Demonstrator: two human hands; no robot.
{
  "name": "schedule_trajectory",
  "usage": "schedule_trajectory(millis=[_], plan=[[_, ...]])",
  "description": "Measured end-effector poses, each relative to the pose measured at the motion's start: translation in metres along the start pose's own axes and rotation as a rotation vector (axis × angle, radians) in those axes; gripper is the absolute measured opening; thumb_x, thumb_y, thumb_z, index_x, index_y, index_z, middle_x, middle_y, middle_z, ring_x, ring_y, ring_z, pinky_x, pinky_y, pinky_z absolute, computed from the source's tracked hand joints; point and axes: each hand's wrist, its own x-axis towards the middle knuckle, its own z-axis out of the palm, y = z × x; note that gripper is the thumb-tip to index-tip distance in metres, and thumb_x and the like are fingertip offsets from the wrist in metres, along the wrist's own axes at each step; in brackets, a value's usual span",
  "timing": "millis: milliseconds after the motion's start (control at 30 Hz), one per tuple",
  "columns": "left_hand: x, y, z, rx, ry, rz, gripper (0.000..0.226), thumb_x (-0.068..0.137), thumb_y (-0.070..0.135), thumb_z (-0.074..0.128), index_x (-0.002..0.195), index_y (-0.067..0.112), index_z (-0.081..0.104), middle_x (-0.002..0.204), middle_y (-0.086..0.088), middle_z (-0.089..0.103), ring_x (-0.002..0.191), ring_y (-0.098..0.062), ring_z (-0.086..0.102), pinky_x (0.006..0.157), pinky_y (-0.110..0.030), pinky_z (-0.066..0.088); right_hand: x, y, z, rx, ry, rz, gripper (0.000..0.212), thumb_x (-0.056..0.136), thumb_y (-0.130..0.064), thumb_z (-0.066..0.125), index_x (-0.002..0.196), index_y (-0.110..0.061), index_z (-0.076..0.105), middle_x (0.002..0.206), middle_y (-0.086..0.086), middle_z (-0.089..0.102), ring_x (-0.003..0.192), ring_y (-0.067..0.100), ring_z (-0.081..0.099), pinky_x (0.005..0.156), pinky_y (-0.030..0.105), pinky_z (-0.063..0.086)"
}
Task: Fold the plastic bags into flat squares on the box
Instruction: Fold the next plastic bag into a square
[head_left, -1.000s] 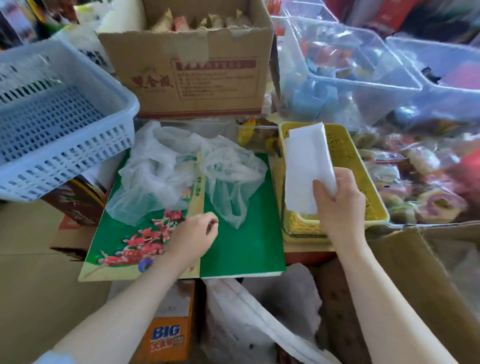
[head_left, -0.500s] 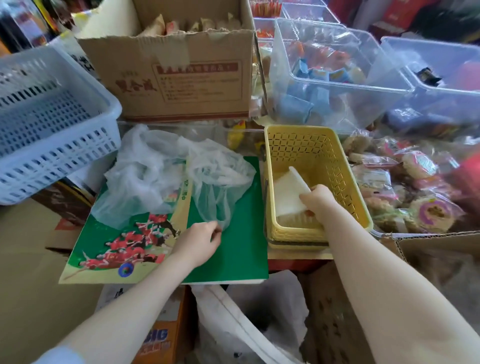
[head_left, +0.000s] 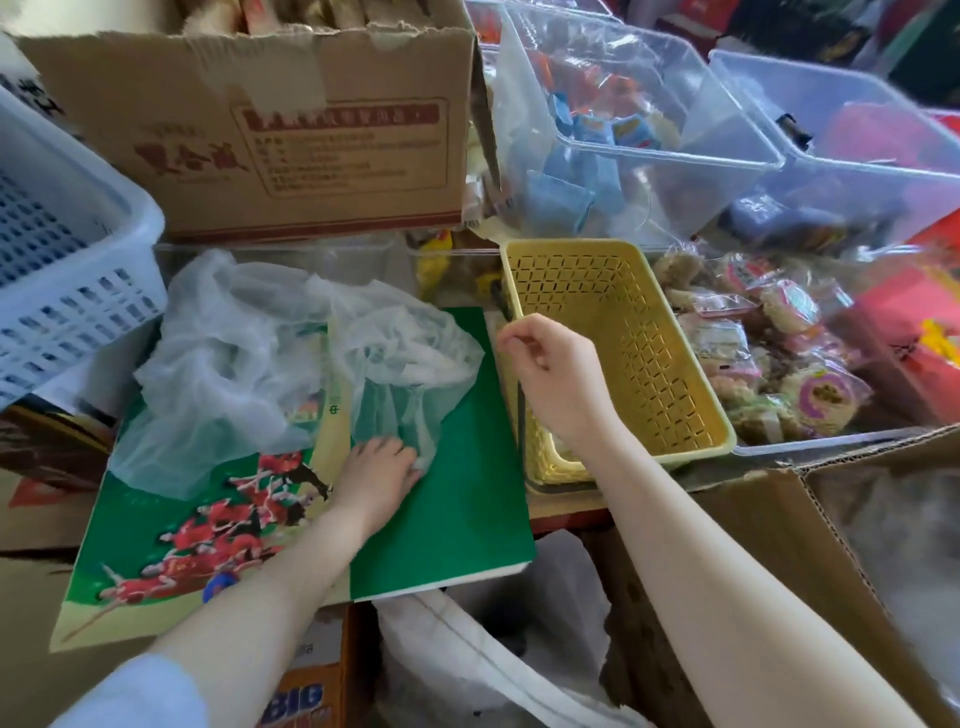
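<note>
White folded bag now gone from the right hand (head_left: 550, 374), empty, loosely curled; left hand (head_left: 382, 470) pinches the crumpled plastic bag (head_left: 405, 364) next.

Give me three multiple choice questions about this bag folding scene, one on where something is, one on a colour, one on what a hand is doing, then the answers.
1. Where do the crumpled plastic bags lie?
A. in the yellow basket
B. on the green box
C. in the blue basket

2. What colour is the basket beside the right hand?
A. yellow
B. red
C. white

3. What is the left hand doing?
A. hanging idle in the air
B. holding a folded square
C. pinching the edge of a bag

Answers:
1 B, the bags spread over the green box.
2 A, its lattice walls are yellow.
3 C, its fingertips hold clear film on the box, while the right hand hovers loosely curled, holding nothing.
</note>
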Motion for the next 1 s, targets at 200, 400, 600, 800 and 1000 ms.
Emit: schedule_trajectory(millis=[200, 400, 600, 800, 1000], plan=[[-0.047, -0.01, -0.066, -0.664, 0.283, 0.05, 0.023, 0.096, 0.034, 0.042, 0.081, 0.016, 0.042, 0.057, 0.007, 0.038, 0.05, -0.012, 0.039, 0.051, -0.032, 0.031, -0.025, -0.004, 0.052, -0.18, -0.293, -0.226, 0.046, 0.08, 0.005, 0.05, 0.123, -0.011, 0.055, 0.127, 0.006, 0.054, 0.117, 0.02, 0.048, 0.097, 0.022, 0.037], [-0.091, -0.032, -0.127, -0.869, 0.502, 0.168, 0.009, 0.089, 0.044, 0.041, 0.082, 0.046, 0.047, 0.056, 0.015, 0.044, 0.049, -0.004, 0.037, 0.049, -0.013, 0.03, -0.053, 0.003, 0.099, -0.203, -0.727, -0.071, 0.083, 0.066, -0.059, 0.051, 0.14, -0.023, 0.038, 0.144, -0.005, 0.04, 0.134, 0.011, 0.03, 0.112, 0.031, 0.022], [-0.106, -0.063, -0.123, -1.233, 0.472, -0.01, 0.019, 0.091, 0.048, 0.048, 0.087, 0.031, 0.057, 0.054, 0.013, 0.039, 0.05, -0.008, 0.033, 0.051, -0.022, 0.03, -0.119, -0.004, 0.139, 0.094, -0.756, 0.121, 0.088, 0.067, -0.039, 0.081, 0.14, -0.025, 0.034, 0.138, -0.01, 0.046, 0.126, 0.0, 0.042, 0.103, 0.018, 0.032], [-0.137, -0.077, -0.097, -1.306, 0.304, -0.088, 0.022, 0.098, 0.022, 0.038, 0.089, 0.021, 0.058, 0.045, 0.014, 0.031, 0.043, -0.002, 0.026, 0.046, -0.015, 0.024, -0.142, -0.016, 0.184, 0.172, -0.317, 0.319, 0.03, 0.086, -0.008, 0.062, 0.115, -0.01, 0.055, 0.099, 0.001, 0.06, 0.088, 0.015, 0.053, 0.066, 0.015, 0.039], [-0.162, -0.115, -0.076, -0.719, 0.116, -0.248, 0.02, 0.094, 0.022, 0.05, 0.08, 0.018, 0.064, 0.066, 0.014, 0.06, 0.068, -0.003, 0.056, 0.057, -0.016, 0.036, -0.124, -0.023, 0.141, 0.347, 0.027, 0.422, 0.02, 0.088, 0.003, 0.047, 0.091, -0.012, 0.06, 0.079, 0.002, 0.063, 0.075, 0.017, 0.056, 0.057, 0.019, 0.044]])
